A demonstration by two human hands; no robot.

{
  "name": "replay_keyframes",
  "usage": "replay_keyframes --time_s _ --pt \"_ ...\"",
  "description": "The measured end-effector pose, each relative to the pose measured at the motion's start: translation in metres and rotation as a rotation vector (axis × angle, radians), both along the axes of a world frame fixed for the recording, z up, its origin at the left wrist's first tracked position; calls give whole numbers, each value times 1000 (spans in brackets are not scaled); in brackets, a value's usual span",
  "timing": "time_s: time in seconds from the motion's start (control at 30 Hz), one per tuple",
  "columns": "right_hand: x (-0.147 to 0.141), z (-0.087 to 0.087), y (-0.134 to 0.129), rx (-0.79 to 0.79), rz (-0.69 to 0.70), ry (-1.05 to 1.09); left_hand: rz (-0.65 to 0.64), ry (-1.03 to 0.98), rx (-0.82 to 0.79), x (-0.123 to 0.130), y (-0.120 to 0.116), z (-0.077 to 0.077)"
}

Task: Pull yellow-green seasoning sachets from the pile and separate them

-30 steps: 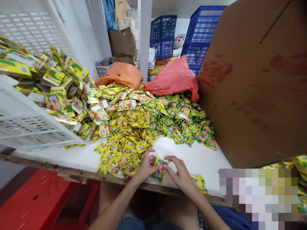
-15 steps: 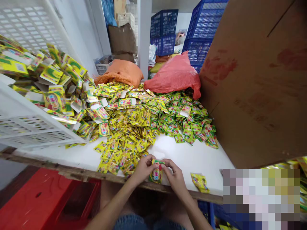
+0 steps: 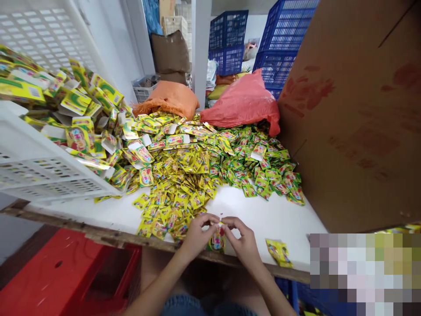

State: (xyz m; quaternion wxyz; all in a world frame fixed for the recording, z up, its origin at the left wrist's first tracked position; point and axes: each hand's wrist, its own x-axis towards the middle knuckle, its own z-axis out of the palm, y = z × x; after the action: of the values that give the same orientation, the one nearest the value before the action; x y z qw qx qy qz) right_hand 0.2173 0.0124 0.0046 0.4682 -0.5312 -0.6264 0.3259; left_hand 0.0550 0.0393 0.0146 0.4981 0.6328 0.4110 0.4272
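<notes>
A small yellow-and-green printed carton stands upright at the table's front edge, between my two hands. My left hand pinches its upper left side, thumb in front and fingers behind. On the opposite side, my right hand grips the upper right corner, with its fingertips meeting the left ones at the top. The fingers hide the carton's top end. Just left of my hands spreads a heap of yellow sachets. A single yellow sachet lies to the right of my right hand.
A tilted white crate spills small cartons at the left. Green sachets are piled behind, below a red bag and an orange sack. A big cardboard box walls the right. A red stool stands lower left.
My fingertips have come closer together over the carton's top, covering more of it. The whole view has shifted slightly.
</notes>
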Motion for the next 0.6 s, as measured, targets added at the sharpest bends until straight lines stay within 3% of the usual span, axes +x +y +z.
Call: replay_keyframes --time_s 0.2,0.37,0.6 --pt "1 12 3 -106 -11 -11 77 12 -58 7 4 4" --pt "0 18 8 -138 -10 12 67 -38 -113 10 10 0" --pt "0 7 0 -90 23 38 24 -56 -87 0 4 -4"
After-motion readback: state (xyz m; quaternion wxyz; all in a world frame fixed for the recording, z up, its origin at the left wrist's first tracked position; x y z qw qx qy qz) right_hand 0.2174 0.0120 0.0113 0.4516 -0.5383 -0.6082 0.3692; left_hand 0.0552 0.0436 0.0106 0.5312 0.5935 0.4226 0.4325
